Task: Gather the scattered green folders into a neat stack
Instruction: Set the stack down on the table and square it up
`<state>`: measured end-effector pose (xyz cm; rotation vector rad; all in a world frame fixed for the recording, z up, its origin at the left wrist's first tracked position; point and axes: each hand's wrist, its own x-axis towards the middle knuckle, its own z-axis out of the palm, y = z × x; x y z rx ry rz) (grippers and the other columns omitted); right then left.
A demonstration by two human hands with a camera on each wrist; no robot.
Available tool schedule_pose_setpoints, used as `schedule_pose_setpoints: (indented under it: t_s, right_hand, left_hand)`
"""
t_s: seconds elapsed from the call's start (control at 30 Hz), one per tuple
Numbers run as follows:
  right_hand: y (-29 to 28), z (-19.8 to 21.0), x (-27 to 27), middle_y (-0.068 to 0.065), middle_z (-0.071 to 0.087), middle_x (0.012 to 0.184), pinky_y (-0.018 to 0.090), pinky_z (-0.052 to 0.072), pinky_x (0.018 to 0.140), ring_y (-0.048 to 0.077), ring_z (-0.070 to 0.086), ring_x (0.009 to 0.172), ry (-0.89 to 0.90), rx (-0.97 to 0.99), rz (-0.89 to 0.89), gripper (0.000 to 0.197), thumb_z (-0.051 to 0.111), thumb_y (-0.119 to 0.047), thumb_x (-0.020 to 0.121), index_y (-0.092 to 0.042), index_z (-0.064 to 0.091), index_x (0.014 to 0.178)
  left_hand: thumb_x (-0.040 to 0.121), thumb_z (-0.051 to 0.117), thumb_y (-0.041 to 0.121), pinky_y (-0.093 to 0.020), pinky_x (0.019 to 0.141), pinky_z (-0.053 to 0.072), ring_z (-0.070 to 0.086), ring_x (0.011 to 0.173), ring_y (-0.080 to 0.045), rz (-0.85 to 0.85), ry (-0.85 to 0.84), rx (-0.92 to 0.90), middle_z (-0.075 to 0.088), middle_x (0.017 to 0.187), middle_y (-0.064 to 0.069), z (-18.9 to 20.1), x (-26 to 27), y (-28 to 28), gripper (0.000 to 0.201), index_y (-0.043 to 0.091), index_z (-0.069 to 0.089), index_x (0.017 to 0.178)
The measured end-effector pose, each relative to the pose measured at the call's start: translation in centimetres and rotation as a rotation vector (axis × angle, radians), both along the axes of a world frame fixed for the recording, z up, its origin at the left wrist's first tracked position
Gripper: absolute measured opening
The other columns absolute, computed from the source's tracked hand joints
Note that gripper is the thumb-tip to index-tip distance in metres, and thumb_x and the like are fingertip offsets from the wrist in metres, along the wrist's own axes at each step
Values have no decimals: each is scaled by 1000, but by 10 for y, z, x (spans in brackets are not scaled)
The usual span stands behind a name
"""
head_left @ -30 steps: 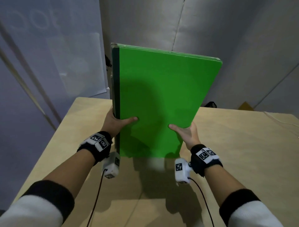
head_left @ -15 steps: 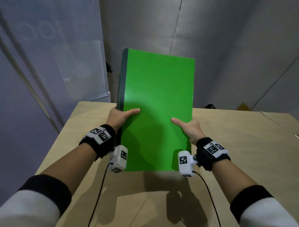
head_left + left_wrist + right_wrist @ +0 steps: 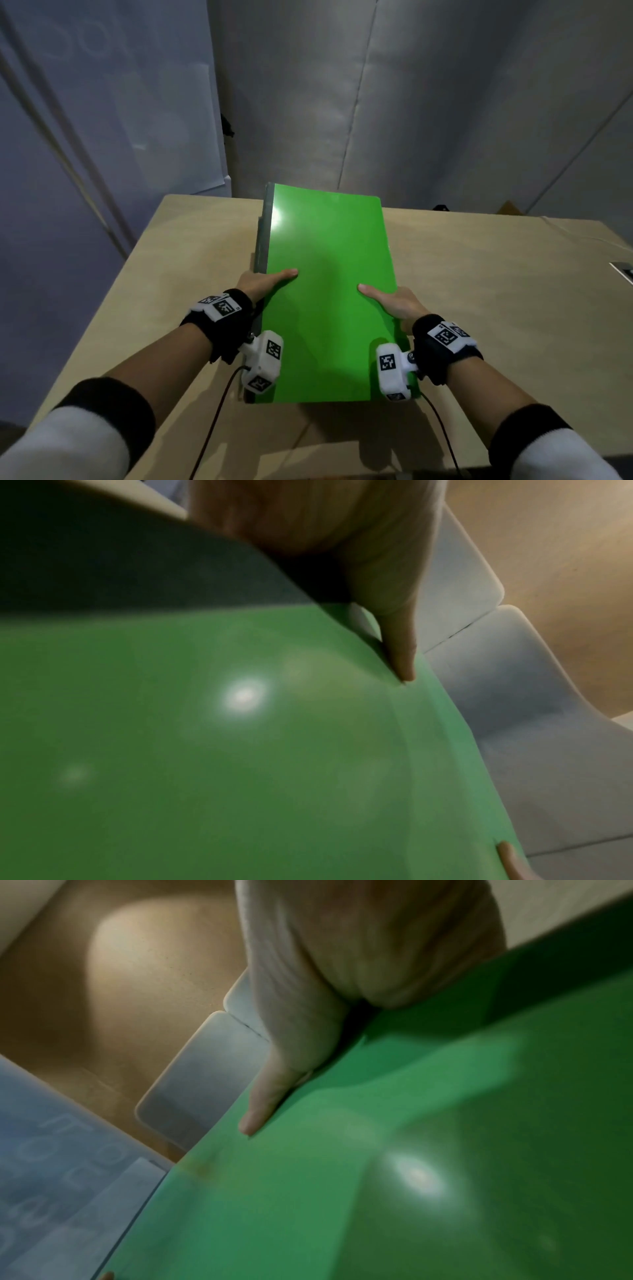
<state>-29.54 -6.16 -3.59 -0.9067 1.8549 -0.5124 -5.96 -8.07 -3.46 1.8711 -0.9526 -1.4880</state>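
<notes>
Head view: left hand (image 3: 260,284) and right hand (image 3: 394,303) each grip green folders (image 3: 329,291) (thumbs on top).

We cannot see the fingers of either hand under the folders (image 3: 329,291). Both wrist views are blurred, and we cannot count the folders.

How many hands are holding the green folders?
2. The left hand grips the left edge of the green folders, thumb on top. The right hand grips the right edge, thumb on top too. The other fingers are hidden underneath.
</notes>
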Motion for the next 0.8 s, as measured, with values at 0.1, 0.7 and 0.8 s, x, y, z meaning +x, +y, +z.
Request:
schedule_pose_setpoints:
  t_s: [0.1,0.7,0.8]
  right_hand:
    - [4,-6,-8,26,29,151,52,31,108,41,31,138,12,25,-14,99,70,-49,74,6,24,143]
    - [-64,13,-183,25,39,145,47,39,99,39,42,129,288,31,19,90,65,-53,77,6,33,137]
    - [-82,13,-216,25,37,146,45,39,98,39,43,129,318,62,31,91,63,-53,79,7,31,139]
  left_hand:
    - [74,74,42,-43,106,37,41,132,-39,-38,-20,37,42,144,-26,-9,-8,5,91,-10,36,138]
    - [54,83,53,-47,106,42,49,128,-38,-176,90,54,47,143,-19,-44,-179,-92,118,-6,32,142]
    - [74,74,45,-47,103,44,48,128,-41,-217,43,63,43,143,-28,-27,-216,-101,96,-9,31,141]
